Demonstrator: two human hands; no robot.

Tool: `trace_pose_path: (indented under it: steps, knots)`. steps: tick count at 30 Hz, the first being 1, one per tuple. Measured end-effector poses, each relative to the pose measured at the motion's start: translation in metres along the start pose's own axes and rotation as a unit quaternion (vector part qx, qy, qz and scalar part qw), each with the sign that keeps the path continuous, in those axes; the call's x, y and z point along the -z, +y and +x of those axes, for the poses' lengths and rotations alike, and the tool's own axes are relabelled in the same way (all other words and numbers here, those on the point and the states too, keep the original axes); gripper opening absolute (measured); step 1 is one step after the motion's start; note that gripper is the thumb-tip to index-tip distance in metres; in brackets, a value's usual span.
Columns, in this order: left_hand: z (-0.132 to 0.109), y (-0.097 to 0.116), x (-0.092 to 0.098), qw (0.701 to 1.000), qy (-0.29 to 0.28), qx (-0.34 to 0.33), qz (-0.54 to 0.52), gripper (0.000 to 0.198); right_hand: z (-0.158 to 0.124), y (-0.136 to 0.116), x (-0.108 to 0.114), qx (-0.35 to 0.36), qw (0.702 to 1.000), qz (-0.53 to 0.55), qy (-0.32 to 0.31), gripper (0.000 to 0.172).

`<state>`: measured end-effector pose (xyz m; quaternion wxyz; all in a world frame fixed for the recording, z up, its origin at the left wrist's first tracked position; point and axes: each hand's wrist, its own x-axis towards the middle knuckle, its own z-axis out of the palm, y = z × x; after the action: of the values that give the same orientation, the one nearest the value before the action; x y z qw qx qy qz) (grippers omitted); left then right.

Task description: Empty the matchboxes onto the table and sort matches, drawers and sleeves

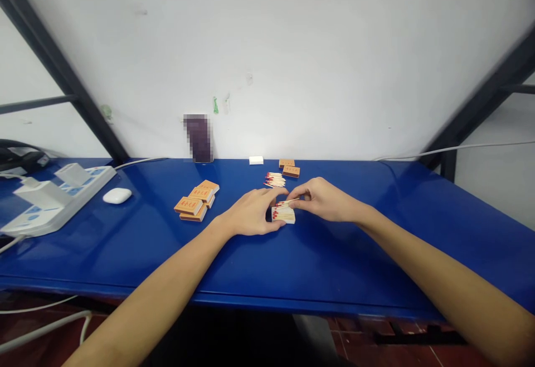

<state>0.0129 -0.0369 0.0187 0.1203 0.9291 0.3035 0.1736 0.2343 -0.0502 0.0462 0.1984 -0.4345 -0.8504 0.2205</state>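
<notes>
A blue surface stands before a pale wall, between dark slanted posts. On it, almost in front of me, lies a small white tray with matches, their red heads mostly toward the left. My right grip is closed in a pinch on a few matches just over the tray; my fingers cover their ends, so I cannot count them. My left grip curves around the tray, the thumb at its near edge; the other fingertips are partly hidden, and I cannot tell if it is pressing. Just behind my hands is a loose match pile, then two matchboxes, and a white block near the wall. To the left are several orange matchboxes, overlapping, with printing too small to read. Farther left lie a white case and a power strip, cut by the picture's edge. A purple panel is blurred into squares.
</notes>
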Motion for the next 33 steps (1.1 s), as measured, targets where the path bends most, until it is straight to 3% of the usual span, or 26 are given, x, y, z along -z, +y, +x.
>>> trace_pose_path:
  steps: [9, 25, 33]
  knots:
    - [0.001, -0.005, 0.000, 1.000, 0.010, 0.006, -0.018, 0.049, 0.001, 0.002, -0.010, 0.072, 0.994, -0.084, 0.011, 0.024]
    - [0.002, -0.009, -0.002, 0.999, 0.020, -0.014, -0.024, 0.039, 0.002, 0.004, -0.021, 0.089, 0.980, -0.177, 0.008, 0.019]
    - [0.002, -0.011, -0.002, 1.000, 0.019, -0.009, -0.016, 0.045, 0.001, 0.006, -0.020, 0.102, 0.975, -0.198, 0.014, 0.020]
